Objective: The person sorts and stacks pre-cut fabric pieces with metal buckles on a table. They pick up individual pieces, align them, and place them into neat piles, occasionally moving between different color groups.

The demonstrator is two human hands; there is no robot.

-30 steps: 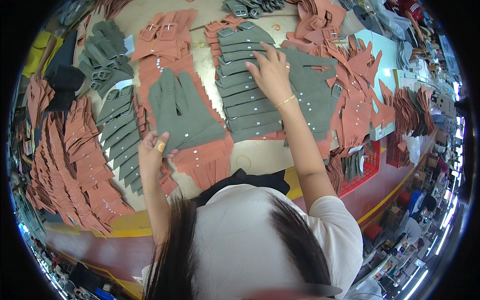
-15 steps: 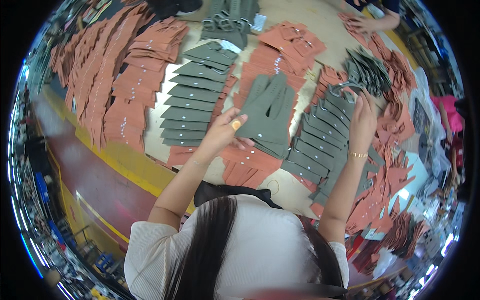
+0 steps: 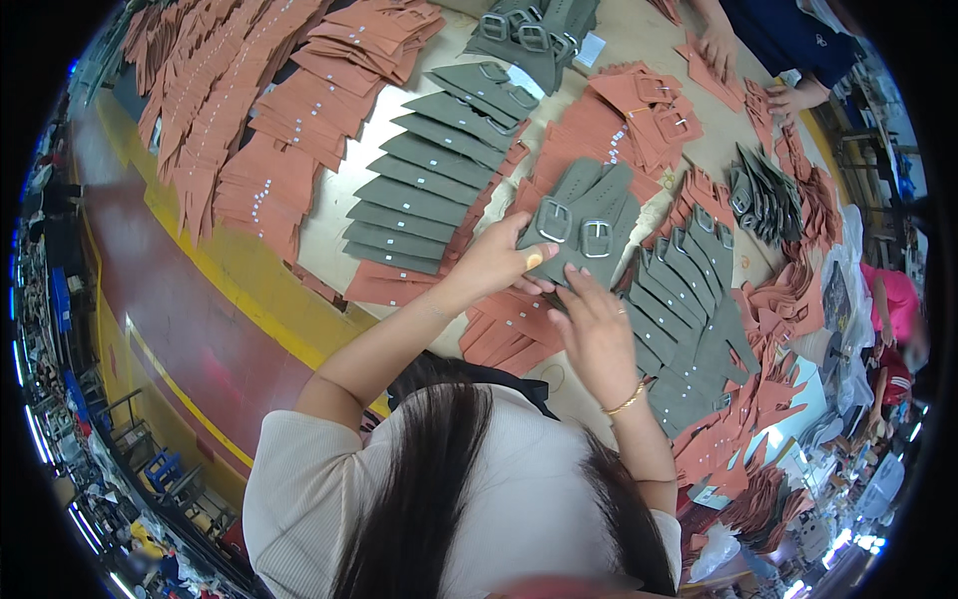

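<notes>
Now the buckled green piece tops the strap stack, over orange pieces: buckles added! Left hand's grip pinches the edge; right hand touches, its grip unclear.

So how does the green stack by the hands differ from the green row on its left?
The green stack is a compact pile; the green row is fanned out in overlapping steps. The left hand holds the stack; no hand holds the row. Both are green with metal buckles.
</notes>
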